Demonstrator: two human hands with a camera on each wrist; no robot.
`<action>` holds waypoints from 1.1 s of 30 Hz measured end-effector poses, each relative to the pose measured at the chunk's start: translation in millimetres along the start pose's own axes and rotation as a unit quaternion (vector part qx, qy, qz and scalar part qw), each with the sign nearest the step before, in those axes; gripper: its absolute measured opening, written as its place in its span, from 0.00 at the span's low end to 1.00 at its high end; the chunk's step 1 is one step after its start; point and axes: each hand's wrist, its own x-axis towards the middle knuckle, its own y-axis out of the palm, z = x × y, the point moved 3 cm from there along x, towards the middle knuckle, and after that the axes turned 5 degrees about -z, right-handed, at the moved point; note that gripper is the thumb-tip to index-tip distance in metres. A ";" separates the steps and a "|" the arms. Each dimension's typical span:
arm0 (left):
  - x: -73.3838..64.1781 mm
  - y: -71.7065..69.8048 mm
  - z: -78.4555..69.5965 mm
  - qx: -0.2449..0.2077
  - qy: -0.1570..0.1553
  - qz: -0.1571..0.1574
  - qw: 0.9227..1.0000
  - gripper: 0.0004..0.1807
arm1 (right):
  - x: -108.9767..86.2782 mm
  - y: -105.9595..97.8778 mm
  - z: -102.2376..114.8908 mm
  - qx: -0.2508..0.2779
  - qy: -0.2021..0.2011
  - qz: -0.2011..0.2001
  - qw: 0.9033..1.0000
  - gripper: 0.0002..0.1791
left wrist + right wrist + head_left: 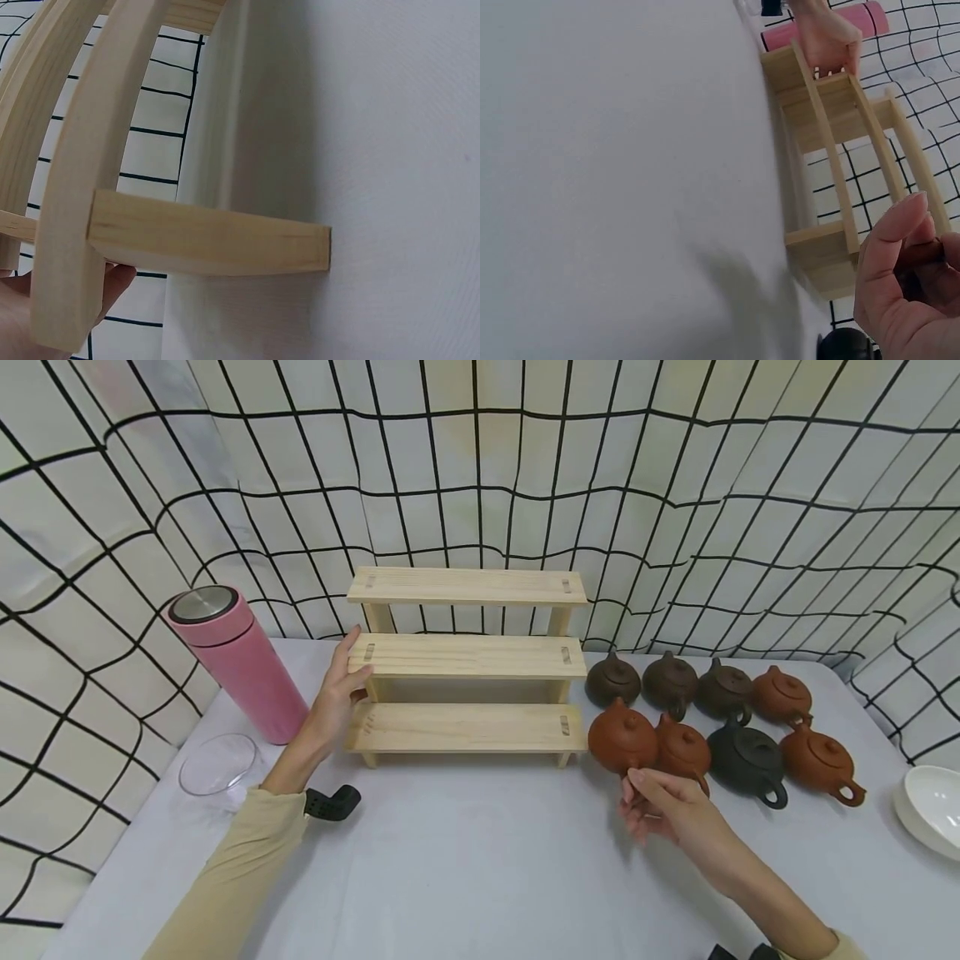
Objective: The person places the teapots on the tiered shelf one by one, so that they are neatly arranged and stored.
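Wooden shelf [468, 656] mid-frame is gripped by the left hand [333, 702], probably for steadiness; the right hand [671, 806] pinches 1 teapot [621, 737].

Legible markings: none. No text, label, brand, number or sign can be read on any object, either in the head view or in the left and right wrist views.
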 end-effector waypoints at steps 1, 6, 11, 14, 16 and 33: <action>-0.1 -0.2 0.2 0.000 0.000 -0.001 1.000 0.37 | -1.3 0.4 4.1 -0.003 -0.005 -0.001 1.000 0.24; -0.9 -0.4 1.3 0.002 -0.004 -0.002 1.000 0.38 | -5.5 4.6 26.9 -0.022 -0.048 0.004 0.999 0.25; -0.9 -1.2 2.0 0.003 -0.002 -0.004 1.000 0.38 | -0.5 10.9 49.7 -0.032 -0.080 0.015 0.996 0.25; -0.4 -1.6 1.7 0.005 0.001 -0.004 1.000 0.38 | 5.9 19.5 63.8 -0.028 -0.093 0.027 0.995 0.24; 0.0 -2.1 1.5 0.003 0.002 -0.004 1.000 0.38 | 10.8 28.0 73.4 -0.025 -0.104 0.039 0.993 0.23; 1.7 -2.3 3.1 0.000 0.008 -0.004 1.000 0.38 | 81.0 114.8 143.8 0.041 -0.128 0.148 0.980 0.18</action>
